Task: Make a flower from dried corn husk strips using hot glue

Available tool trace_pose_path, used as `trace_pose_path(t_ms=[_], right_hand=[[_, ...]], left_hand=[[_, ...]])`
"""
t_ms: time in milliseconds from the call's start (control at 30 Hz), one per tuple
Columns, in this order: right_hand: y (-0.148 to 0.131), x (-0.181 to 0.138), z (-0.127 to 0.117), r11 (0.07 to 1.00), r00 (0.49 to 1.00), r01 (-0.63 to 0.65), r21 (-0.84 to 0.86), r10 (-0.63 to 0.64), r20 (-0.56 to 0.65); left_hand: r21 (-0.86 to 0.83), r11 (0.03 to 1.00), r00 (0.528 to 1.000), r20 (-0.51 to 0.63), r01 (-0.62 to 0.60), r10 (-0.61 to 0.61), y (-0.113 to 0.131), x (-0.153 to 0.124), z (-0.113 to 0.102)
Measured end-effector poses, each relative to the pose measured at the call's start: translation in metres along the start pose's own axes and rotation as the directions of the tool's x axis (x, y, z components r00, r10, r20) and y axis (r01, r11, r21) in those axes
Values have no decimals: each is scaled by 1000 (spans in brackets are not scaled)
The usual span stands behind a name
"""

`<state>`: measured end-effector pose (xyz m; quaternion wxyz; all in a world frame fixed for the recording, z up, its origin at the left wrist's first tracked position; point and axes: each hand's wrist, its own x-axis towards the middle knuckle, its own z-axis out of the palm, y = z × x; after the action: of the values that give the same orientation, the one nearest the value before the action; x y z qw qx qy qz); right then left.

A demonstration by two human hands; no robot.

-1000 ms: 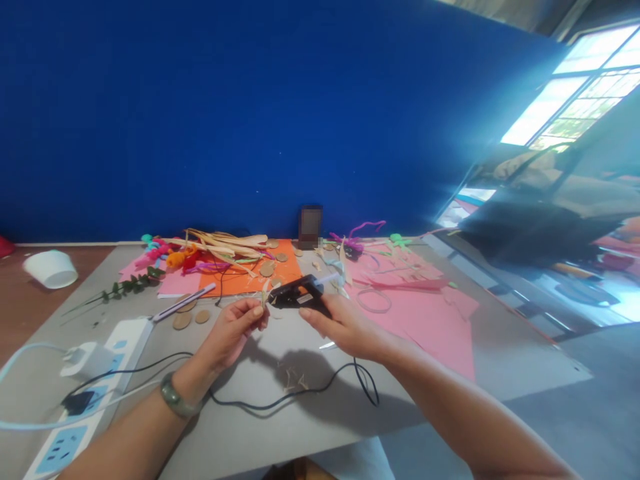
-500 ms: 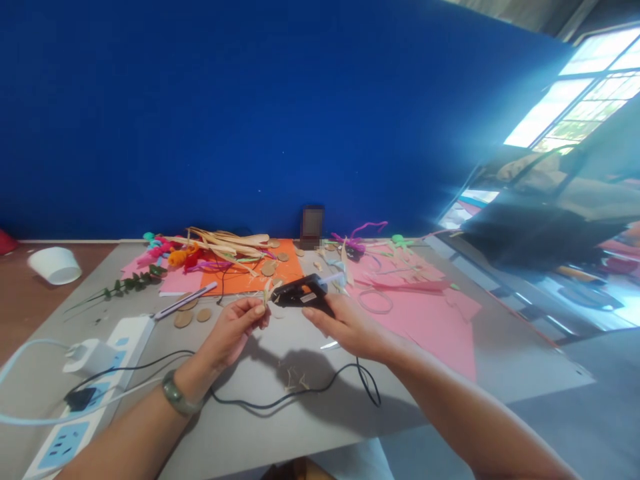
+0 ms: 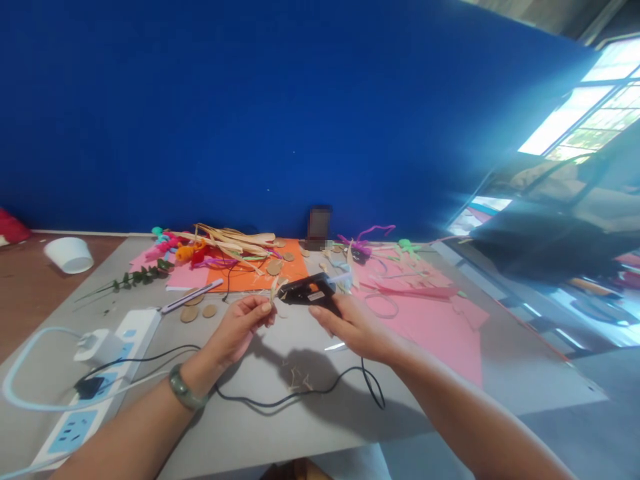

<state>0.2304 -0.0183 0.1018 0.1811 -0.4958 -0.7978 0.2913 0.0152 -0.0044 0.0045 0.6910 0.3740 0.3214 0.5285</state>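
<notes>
Two hands meet above mid-table: I see the right hand (image 3: 358, 327) gripping the glue gun (image 3: 306, 293), nozzle pointing left at a straw piece (image 3: 273, 291) pinched by the left hand (image 3: 240, 328). Its black cord (image 3: 300, 395) loops across the grey table (image 3: 280, 430) nearer me. At left lies a power strip (image 3: 103, 373). Orange paper (image 3: 250, 275) with straw scraps (image 3: 230, 240) sits beyond, pink paper (image 3: 430, 317) right. Far behind stands a blue wall (image 3: 250, 100), window (image 3: 585, 117) at right.

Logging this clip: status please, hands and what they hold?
Left hand pinching straw piece. Right hand gripping glue gun, nozzle at the straw. Black cord slack on table, nothing blocking.
</notes>
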Motion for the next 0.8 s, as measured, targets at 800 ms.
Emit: trace_pose_path(t_ms=[800], right_hand=[[7, -1, 2, 999, 1000, -7, -46, 7, -14]], left_hand=[[23, 1000, 1000, 25, -15, 14, -2, 1, -3]])
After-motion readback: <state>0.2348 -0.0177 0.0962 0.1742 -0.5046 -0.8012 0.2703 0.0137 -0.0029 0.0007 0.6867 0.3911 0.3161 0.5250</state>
